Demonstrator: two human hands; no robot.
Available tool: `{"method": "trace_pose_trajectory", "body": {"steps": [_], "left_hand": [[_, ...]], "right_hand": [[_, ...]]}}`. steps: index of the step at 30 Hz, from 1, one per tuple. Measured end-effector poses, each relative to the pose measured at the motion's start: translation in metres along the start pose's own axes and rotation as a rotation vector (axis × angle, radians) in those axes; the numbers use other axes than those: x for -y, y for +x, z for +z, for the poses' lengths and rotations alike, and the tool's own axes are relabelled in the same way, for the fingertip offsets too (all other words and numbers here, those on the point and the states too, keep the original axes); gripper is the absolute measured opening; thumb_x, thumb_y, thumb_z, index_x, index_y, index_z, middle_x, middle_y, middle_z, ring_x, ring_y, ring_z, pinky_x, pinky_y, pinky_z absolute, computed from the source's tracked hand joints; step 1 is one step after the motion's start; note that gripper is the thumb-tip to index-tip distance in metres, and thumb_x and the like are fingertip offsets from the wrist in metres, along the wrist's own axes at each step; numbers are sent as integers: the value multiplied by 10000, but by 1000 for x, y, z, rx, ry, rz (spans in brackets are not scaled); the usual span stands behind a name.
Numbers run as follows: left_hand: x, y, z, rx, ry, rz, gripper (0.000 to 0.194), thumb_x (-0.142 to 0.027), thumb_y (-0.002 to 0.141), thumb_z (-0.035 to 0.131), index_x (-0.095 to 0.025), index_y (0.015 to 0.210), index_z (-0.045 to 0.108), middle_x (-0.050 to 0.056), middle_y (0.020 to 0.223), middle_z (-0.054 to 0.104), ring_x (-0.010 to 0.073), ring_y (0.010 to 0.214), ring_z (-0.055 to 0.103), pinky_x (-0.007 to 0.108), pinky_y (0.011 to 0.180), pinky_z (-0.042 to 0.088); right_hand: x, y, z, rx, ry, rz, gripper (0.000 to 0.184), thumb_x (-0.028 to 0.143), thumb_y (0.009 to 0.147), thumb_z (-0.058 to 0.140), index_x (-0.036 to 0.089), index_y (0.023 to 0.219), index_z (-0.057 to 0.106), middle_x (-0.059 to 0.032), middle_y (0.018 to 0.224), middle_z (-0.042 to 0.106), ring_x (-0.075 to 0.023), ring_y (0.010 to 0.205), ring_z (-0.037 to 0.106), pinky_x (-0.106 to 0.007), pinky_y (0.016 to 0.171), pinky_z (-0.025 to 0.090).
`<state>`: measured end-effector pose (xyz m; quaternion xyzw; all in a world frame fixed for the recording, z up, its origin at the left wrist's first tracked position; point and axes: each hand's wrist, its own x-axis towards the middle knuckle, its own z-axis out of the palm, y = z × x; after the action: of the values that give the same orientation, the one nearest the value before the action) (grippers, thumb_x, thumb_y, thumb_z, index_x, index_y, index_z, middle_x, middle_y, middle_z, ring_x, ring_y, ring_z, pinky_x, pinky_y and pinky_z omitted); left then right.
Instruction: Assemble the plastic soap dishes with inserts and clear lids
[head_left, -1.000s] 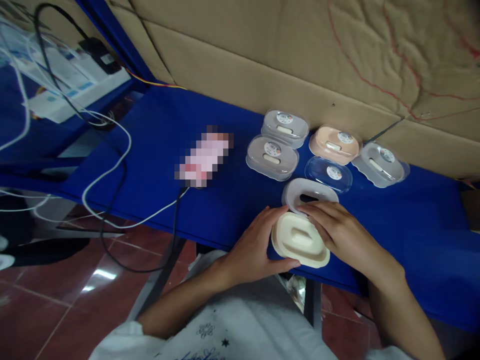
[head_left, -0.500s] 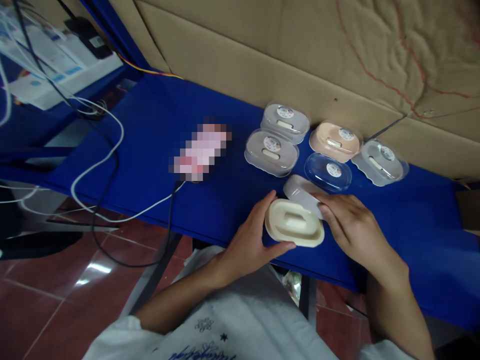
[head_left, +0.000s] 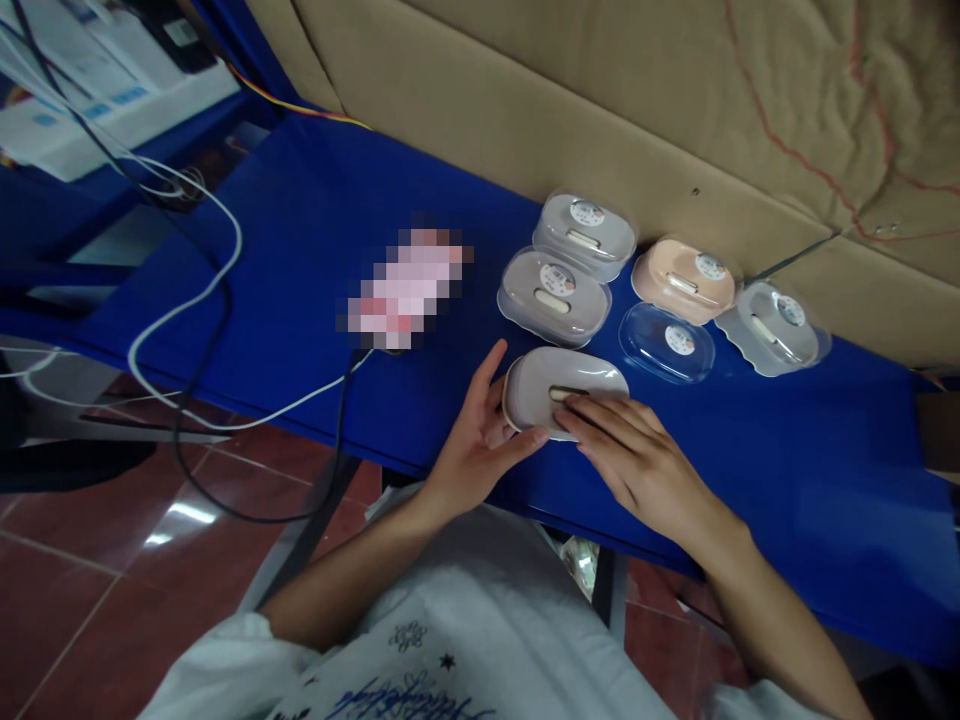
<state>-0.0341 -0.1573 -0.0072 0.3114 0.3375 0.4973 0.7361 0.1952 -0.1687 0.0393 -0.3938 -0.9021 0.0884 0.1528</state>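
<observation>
One grey box (head_left: pixel 525 378), near the blue table's (head_left: pixel 420 415) front edge: left hand (head_left: pixel 469 455) gripped its end; right hand (head_left: pixel 656 470), open, rested fingers on top. Clear lid (head_left: pixel 651 350): lay loose behind, not fitted. Lidded boxes (head_left: pixel 551 322): four stood finished.

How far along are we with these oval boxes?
Four clear-covered oval plastic boxes look done: front-left grey, back-left grey, peach and far-right grey. In hand: a grey oval plastic tray, cream showing through its slot. Probably left: fitting the loose clear oval plastic cover.
</observation>
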Motion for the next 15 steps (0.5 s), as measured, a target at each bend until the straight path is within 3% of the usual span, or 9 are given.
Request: {"method": "trace_pose_trajectory", "body": {"steps": [5, 10, 15], "left_hand": [[-1, 5, -5, -33, -88, -115, 1012, -293, 891, 882, -405, 1699, 282, 93, 1599, 598, 312, 1463, 585, 509, 1212, 500], [-5, 8, -3, -88, -129, -156, 964, -283, 875, 875, -380, 1670, 338, 85, 1525, 651, 284, 1367, 648, 407, 1073, 587], [-7, 7, -1, -113, -117, -200, 904, -298, 887, 850, -345, 1659, 382, 86, 1480, 683, 284, 1361, 652, 395, 1066, 577]], "right_hand": [[-3, -2, 13, -26, -21, -6, 623, 154, 1067, 623, 208, 1662, 448, -126, 1585, 639, -280, 1470, 613, -527, 1233, 515], [-5, -6, 24, -27, -49, -24, 820, -22, 1025, 536, 224, 1751, 248, -116, 1648, 573, -272, 1581, 492, -562, 1316, 449], [-8, -5, 20, -42, 13, -53, 790, 69, 1065, 553, 257, 1758, 224, -117, 1630, 593, -265, 1566, 511, -557, 1307, 469]]}}
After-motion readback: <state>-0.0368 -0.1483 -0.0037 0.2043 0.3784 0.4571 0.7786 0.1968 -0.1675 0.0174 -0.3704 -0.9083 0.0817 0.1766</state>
